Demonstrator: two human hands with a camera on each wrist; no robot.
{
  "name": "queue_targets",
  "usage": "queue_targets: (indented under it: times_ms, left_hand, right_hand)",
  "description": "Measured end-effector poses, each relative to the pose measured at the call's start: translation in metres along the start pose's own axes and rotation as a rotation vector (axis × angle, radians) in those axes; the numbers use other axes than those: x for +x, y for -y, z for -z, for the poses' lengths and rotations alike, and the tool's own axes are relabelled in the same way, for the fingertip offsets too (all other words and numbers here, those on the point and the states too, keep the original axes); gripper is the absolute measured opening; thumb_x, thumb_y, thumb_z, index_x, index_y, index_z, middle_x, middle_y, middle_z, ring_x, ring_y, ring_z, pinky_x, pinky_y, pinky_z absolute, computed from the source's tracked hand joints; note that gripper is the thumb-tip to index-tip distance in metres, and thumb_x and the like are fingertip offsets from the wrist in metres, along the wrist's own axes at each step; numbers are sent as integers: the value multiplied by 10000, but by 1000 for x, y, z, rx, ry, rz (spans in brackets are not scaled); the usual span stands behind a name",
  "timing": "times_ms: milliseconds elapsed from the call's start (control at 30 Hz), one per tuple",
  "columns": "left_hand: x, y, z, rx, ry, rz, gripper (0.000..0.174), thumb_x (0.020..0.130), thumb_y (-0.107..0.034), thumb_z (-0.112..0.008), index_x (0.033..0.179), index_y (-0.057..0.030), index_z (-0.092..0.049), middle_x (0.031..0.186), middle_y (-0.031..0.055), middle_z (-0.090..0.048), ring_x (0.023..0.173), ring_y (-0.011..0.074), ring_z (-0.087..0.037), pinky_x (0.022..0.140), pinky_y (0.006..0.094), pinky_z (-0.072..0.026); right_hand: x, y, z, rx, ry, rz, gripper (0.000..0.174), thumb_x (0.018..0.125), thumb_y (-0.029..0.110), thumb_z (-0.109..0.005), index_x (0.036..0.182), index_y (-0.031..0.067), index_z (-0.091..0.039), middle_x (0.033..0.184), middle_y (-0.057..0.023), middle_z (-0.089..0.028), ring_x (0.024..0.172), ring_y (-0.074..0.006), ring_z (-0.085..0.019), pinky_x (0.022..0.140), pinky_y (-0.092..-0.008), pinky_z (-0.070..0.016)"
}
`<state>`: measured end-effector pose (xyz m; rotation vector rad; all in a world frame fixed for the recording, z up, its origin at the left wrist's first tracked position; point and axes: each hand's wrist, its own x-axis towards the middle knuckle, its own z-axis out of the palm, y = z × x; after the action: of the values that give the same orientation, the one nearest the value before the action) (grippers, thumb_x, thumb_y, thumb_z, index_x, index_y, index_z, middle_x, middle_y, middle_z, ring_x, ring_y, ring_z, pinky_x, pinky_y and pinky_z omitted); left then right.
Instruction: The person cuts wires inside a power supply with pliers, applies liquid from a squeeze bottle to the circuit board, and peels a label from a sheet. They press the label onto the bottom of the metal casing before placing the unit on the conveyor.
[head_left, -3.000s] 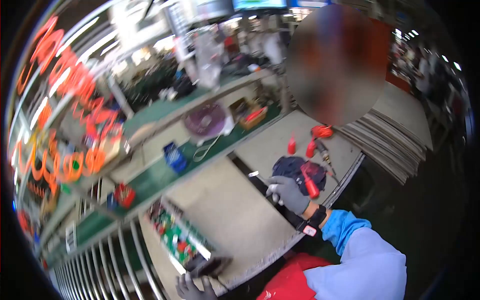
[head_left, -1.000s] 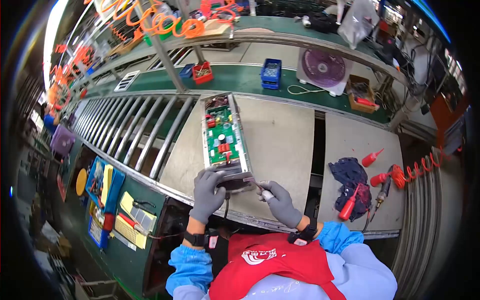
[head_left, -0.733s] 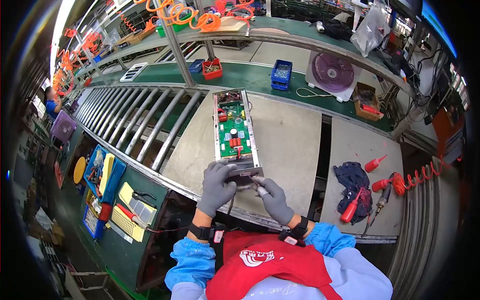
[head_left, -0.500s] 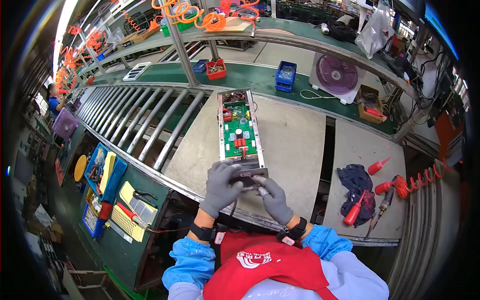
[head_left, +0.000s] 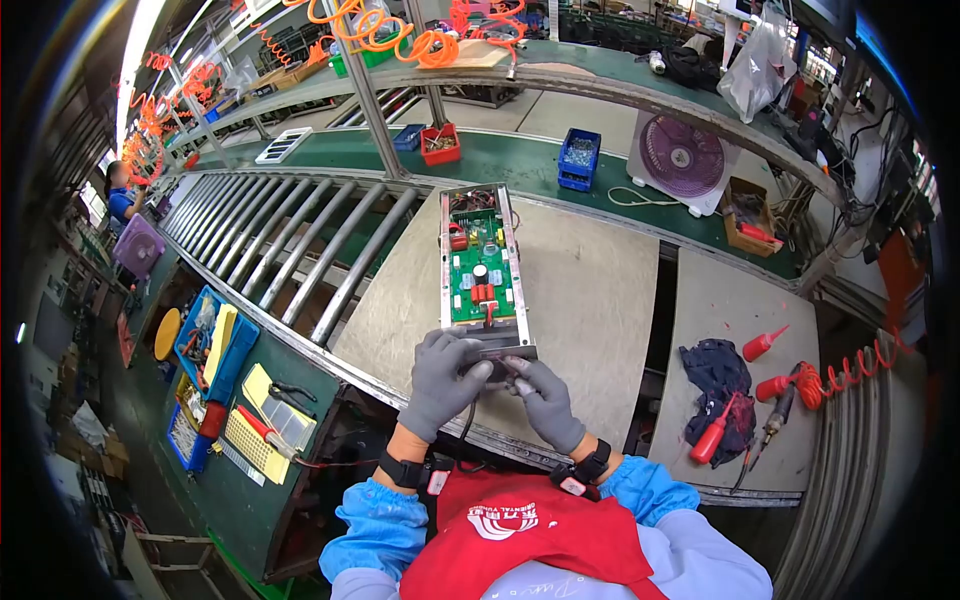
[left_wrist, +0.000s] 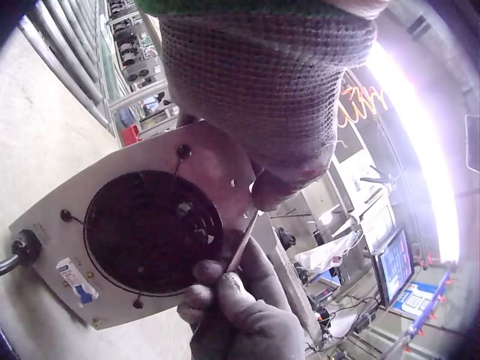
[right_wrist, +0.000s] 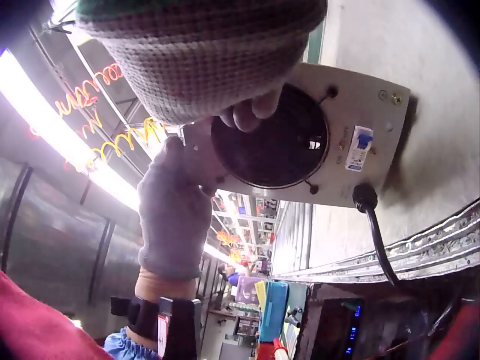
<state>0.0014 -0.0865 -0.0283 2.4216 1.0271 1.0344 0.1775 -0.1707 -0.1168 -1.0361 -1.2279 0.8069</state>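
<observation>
A long metal unit with a green circuit board (head_left: 482, 275) lies open in the head view. My gloved left hand (head_left: 437, 385) grips the near end of its casing, fingers over the end panel (head_left: 508, 352). At that panel's right side, my gloved right hand (head_left: 550, 402) pinches a thin pointed strip or tool, its tip against the panel. The left wrist view shows this thin piece (left_wrist: 244, 244) between the right thumb and fingers (left_wrist: 255, 322), beside the round dark fan opening (left_wrist: 150, 232). A black cord (right_wrist: 379, 244) leaves the panel's other end in the right wrist view.
Metal rollers (head_left: 300, 250) lie left of the worktop (head_left: 590, 300). To the right are a dark cloth (head_left: 715, 375), red bottles (head_left: 710, 440) and a corded tool (head_left: 778, 415). Blue trays (head_left: 225, 350) stand at left; a purple fan (head_left: 682, 155) stands behind.
From beside the dark cloth, my right hand has come to the unit's end panel. My left hand has taken hold of the casing, and the unit now stands turned more lengthwise to me.
</observation>
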Motion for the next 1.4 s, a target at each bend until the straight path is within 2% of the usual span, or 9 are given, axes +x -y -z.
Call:
queue_targets:
  times_ms: [133, 233, 433, 633, 767, 867, 1000, 1100, 1400]
  left_hand:
    - [1, 0, -1, -14, -9, 0, 272, 816, -267, -770, 988, -60, -725, 954, 98, -702, 1135, 326, -599, 982, 428, -456]
    - [1, -2, -1, 4, -8, 7, 245, 834, -251, -765, 984, -60, -732, 938, 97, -703, 1126, 326, -603, 980, 427, -457]
    - [3, 4, -10, 77, -59, -29, 211, 827, -263, -795, 918, -89, -719, 932, 81, -696, 1039, 309, -615, 921, 436, -466]
    - [9, 2, -20, 289, -121, -105, 346, 764, -409, -834, 788, -120, -646, 836, 50, -655, 865, 292, -609, 799, 418, -441]
    - [19, -11, -6, 379, 41, -103, 354, 785, -466, -801, 838, -135, -687, 806, 36, -638, 832, 285, -613, 793, 444, -420]
    - [44, -44, -7, 325, -77, -133, 361, 823, -485, -757, 914, -137, -723, 835, 54, -641, 839, 286, -617, 816, 454, -408]
    - [76, -73, -36, 410, 269, -32, 371, 848, -472, -721, 959, -118, -733, 948, 128, -612, 864, 290, -644, 742, 456, -498]
    - [80, -59, -53, 475, 362, -4, 316, 844, -411, -719, 919, -104, -725, 992, 156, -591, 849, 318, -648, 683, 465, -537]
    - [45, 18, 23, -12, 249, -118, 181, 803, -261, -736, 804, -84, -701, 911, 163, -580, 763, 340, -636, 651, 448, -541]
  right_hand:
    - [-2, -3, -1, 27, -7, -20, 437, 944, -71, -498, 1340, 44, -642, 991, -66, -613, 850, -139, -596, 781, -276, -510]
    - [-4, -10, 1, 40, 25, -41, 432, 967, -63, -497, 1377, 22, -605, 1139, -74, -617, 922, -128, -606, 829, -269, -531]
    - [-3, -8, -2, -22, 3, -40, 406, 978, -55, -496, 1358, 23, -617, 1110, -77, -634, 910, -128, -626, 816, -271, -538]
    - [-15, 8, 9, -181, -195, 51, 337, 971, -37, -521, 1272, 32, -657, 1006, -99, -660, 830, -154, -650, 748, -282, -533]
    - [-41, 22, 46, -193, -285, -148, 328, 978, -33, -517, 1277, 12, -644, 1015, -96, -660, 854, -150, -656, 754, -275, -543]
    - [-53, 30, 59, -120, -376, -296, 348, 980, -27, -501, 1304, 3, -627, 1031, -88, -655, 867, -132, -647, 757, -265, -547]
    - [-69, 33, 49, -120, -384, -381, 375, 988, 10, -484, 1343, 7, -605, 1034, -76, -652, 847, -105, -627, 751, -251, -534]
    - [-74, 40, 32, -90, -432, -427, 382, 982, 18, -485, 1345, 6, -603, 1011, -72, -661, 807, -103, -621, 742, -250, -529]
    - [-95, 43, -24, -142, -639, -481, 381, 961, 28, -486, 1318, -2, -616, 968, -70, -670, 780, -104, -622, 701, -244, -517]
